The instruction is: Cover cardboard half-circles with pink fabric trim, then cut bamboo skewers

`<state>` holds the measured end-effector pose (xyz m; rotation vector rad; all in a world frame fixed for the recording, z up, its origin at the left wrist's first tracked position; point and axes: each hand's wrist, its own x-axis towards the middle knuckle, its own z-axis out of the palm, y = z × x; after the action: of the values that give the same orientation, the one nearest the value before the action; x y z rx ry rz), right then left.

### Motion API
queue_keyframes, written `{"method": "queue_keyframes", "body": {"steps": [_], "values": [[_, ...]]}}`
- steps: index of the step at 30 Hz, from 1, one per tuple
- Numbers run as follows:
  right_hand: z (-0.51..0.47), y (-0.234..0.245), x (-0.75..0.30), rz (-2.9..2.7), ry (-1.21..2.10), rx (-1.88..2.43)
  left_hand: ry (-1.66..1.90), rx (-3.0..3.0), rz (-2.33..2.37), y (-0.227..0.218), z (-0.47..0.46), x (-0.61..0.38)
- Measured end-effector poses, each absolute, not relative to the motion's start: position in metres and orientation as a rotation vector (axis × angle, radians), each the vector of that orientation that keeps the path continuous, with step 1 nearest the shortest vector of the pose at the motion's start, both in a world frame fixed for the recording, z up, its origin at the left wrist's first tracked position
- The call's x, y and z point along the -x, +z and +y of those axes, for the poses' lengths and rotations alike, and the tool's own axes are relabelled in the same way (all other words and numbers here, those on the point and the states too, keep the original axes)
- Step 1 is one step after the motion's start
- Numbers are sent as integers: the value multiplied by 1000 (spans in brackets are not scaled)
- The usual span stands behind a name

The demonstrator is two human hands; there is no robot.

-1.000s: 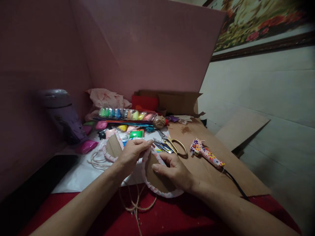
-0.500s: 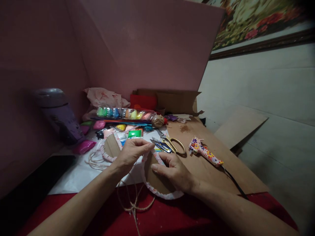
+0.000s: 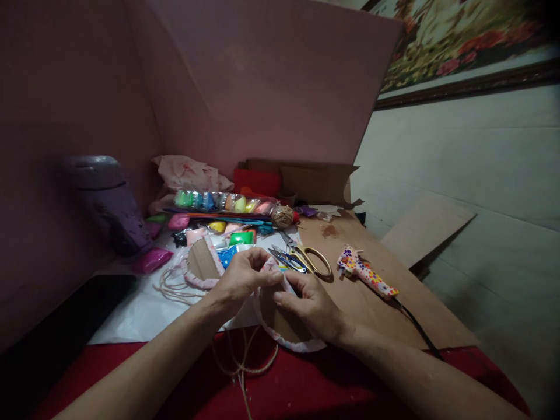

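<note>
Between my hands is a rounded cardboard piece (image 3: 284, 319) whose edge is wrapped in pink-and-white printed fabric. My left hand (image 3: 249, 274) pinches the fabric at its upper end, fingers closed. My right hand (image 3: 308, 303) grips the right edge, thumb lying on the bare cardboard. Twine (image 3: 240, 367) hangs in loops below the piece, over the red cloth. A second fabric-edged cardboard piece (image 3: 203, 261) lies left of my left hand, with coiled twine (image 3: 172, 289) beside it. Just beyond my fingers are gold-handled scissors (image 3: 317, 262) and smaller blue-handled snips (image 3: 289, 259).
A flowered glue gun (image 3: 365, 273) with a black cord lies on the cardboard sheet (image 3: 420, 315) at right. Farther back are packs of coloured clay (image 3: 238, 204), a twine ball (image 3: 282, 216) and crumpled fabric (image 3: 190, 174). A purple tumbler (image 3: 109, 204) and a dark flat object (image 3: 87, 309) are at left.
My left thumb has come down over the fabric at the piece's upper end, and a patch of fabric now shows above it. My right hand keeps its grip. The view has shifted slightly.
</note>
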<state>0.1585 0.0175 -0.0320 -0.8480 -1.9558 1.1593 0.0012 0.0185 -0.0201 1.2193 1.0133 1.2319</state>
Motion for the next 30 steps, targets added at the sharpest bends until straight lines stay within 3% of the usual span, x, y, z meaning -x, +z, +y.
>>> {"method": "queue_keyframes", "body": {"steps": [20, 30], "values": [[24, -35, -160, -1811, 1267, 835, 1218, -1115, 880, -17, 16, 1], [22, -38, -161, -1893, 1155, 844, 1271, -985, 923, -11, 13, -5]]}}
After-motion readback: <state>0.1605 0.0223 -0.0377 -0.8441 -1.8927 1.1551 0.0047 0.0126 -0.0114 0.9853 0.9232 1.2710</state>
